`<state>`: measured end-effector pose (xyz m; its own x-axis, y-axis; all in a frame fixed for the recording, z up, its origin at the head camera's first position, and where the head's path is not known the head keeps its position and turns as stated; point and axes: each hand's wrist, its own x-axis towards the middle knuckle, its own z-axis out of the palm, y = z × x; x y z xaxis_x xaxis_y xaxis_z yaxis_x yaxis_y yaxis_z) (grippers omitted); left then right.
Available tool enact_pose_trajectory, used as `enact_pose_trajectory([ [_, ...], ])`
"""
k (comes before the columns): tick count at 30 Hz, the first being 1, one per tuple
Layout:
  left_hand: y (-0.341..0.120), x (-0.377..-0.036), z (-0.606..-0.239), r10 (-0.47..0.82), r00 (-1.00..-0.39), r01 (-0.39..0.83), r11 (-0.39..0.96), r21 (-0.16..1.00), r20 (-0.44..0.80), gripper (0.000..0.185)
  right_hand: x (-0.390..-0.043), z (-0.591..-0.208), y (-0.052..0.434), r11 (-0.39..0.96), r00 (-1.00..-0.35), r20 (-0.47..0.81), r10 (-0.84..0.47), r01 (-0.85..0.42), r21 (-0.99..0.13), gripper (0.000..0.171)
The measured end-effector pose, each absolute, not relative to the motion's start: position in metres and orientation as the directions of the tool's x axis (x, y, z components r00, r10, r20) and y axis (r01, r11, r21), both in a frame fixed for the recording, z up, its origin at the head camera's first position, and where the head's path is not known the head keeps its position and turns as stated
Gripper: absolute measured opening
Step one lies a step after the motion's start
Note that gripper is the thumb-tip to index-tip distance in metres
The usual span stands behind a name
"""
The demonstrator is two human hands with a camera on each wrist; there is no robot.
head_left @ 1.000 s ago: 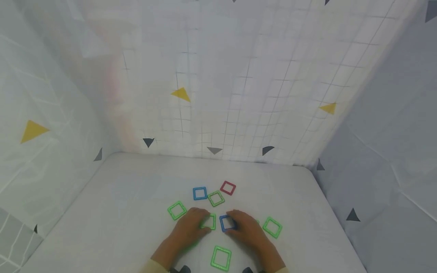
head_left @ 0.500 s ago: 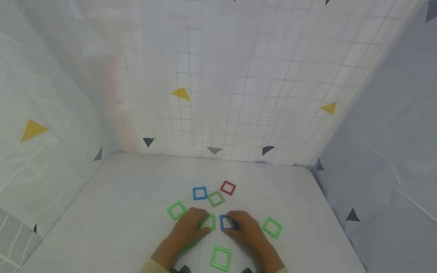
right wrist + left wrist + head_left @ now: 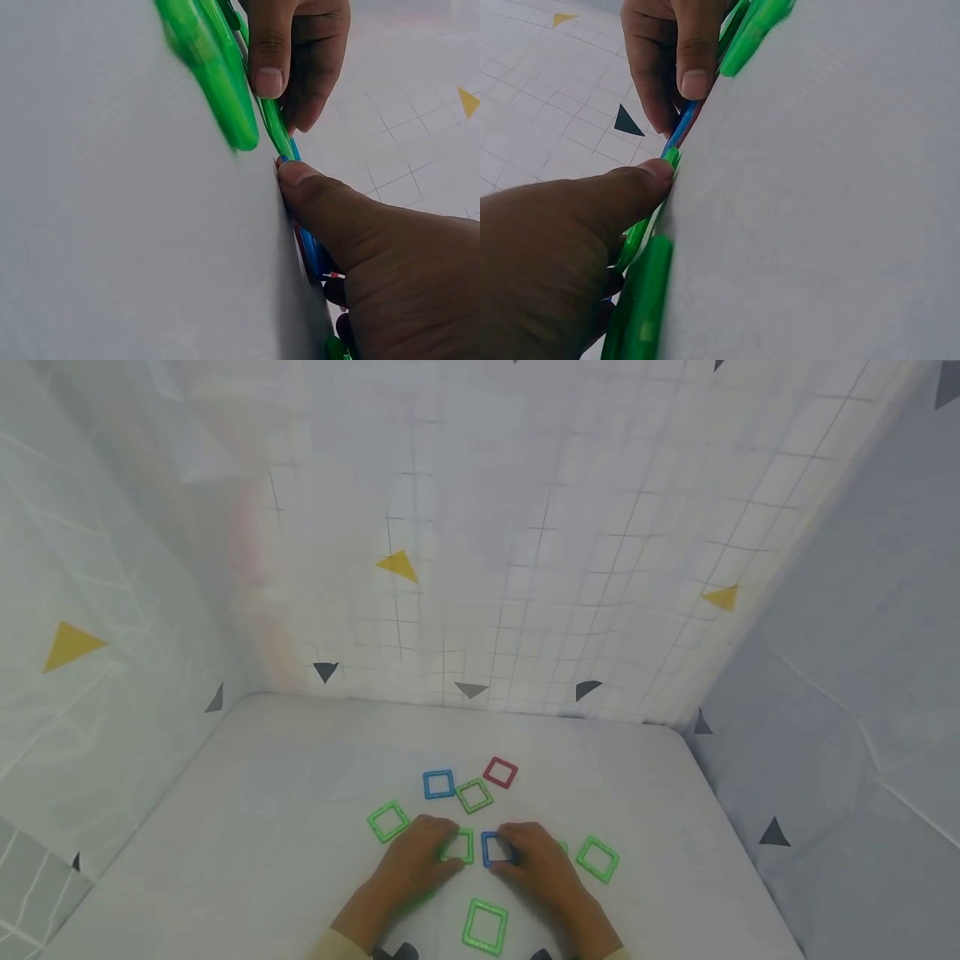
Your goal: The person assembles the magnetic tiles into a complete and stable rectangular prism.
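Left fingers (image 3: 441, 826) are pinching a green square (image 3: 470, 847), right fingers (image 3: 519, 830) a blue square (image 3: 486, 850), likely aligning, with gap-closing needed next.

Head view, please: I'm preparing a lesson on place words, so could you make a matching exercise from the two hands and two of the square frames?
Column 1
1. Left hand
2. Right hand
3. Red frame
4. Lighter blue frame

Column 2
A. Lies farthest back
B. Holds a dark blue frame
C. Lies just left of a rear green frame
D. Holds a nearer green frame

Right pairs: 1-D, 2-B, 3-A, 4-C
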<state>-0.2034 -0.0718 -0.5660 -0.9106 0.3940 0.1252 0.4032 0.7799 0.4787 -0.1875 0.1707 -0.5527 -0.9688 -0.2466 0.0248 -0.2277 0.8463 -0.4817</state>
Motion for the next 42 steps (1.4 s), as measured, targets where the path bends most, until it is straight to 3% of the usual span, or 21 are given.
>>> enact_pose_trajectory([
  [20, -0.070, -0.203, -0.567, 0.406, -0.906, 0.414, 0.791, 0.450, 0.119, 0.056, -0.190, -0.563, 0.166, 0.840, -0.939, 0.100, -0.329, -0.339, -0.424, 0.061],
  [35, -0.066, -0.202, -0.565, 0.397, -0.911, 0.402, 0.785, 0.470, 0.116, 0.053, -0.193, -0.571, 0.170, 0.850, -0.935, 0.114, -0.337, -0.354, -0.390, 0.062],
  [42, -0.071, -0.197, -0.557, 0.252, -0.954, 0.299, 0.805, 0.512, 0.162, 0.042, -0.192, -0.571, 0.169, 0.842, -0.933, 0.105, -0.343, -0.355, -0.406, 0.060],
])
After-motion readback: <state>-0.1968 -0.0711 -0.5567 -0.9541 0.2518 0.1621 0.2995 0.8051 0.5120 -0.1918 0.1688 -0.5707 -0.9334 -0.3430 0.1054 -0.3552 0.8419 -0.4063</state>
